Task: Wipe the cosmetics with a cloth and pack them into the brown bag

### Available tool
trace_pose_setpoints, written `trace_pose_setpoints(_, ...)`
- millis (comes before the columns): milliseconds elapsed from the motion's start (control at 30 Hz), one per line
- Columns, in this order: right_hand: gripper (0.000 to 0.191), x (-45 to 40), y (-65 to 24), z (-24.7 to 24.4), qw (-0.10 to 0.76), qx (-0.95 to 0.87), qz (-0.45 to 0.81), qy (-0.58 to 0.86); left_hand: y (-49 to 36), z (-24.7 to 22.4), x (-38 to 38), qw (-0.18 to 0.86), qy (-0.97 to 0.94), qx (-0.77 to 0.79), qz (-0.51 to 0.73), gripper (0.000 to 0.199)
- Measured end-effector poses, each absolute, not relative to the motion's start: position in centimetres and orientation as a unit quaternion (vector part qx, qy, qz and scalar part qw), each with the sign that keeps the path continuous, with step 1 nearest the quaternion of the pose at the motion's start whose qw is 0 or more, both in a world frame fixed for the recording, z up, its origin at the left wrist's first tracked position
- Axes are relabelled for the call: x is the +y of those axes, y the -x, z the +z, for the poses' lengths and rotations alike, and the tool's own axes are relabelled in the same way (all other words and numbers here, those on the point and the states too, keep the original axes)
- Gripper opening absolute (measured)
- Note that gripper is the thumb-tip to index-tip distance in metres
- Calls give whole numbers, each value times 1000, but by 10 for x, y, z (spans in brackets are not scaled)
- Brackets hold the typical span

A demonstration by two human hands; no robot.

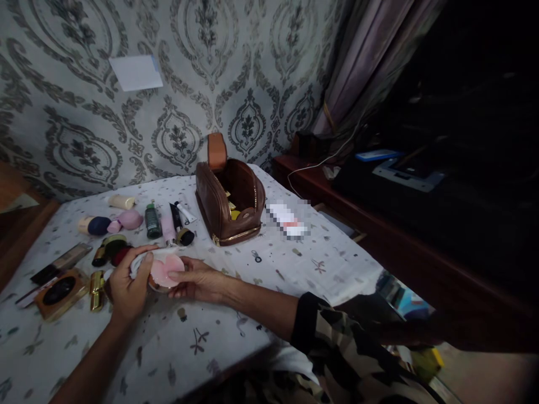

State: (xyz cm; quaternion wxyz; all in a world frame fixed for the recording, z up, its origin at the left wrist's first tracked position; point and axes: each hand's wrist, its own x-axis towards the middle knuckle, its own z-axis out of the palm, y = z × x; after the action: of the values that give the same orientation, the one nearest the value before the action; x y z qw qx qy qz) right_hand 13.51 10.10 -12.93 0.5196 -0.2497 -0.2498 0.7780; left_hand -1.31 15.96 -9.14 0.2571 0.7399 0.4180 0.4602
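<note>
I see the left hand [129, 283] and right hand [200, 280] gripping a pink compact [165, 272] in their fingers; beyond them an open bag [206, 193] holds a yellow item [234, 214], other cosmetics [96, 292] lying out around the fingers

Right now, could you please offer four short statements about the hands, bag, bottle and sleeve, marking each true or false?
1. The left hand and right hand both hold the pink item. True.
2. The green bottle is inside the brown bag. False: the green bottle is outside, on the printed cloth.
3. The brown bag is open. True.
4. The right sleeve is plain white. False: the right sleeve is camouflage-patterned with a black cuff.
</note>
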Motion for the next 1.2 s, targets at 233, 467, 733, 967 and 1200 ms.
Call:
trace_pose_setpoints(233,70,103,-139,-127,583,-200,745,254,9,-104,162,219,-858,263,382,49)
trace_pose_setpoints(467,62,106,-139,-134,560,-204,760,260,13,-110,170,211,-851,295,380,49)
trace_pose_setpoints(733,42,105,-144,-131,561,-156,758,295,16,-99,168,316,-784,350,403,52)
trace_pose_setpoints(967,66,102,-142,-128,546,-210,767,263,14,-96,168,280,-764,384,436,40)
trace_pose_setpoints(1200,63,103,-140,-130,552,-218,767,243,14,-98,165,244,-796,356,423,38)
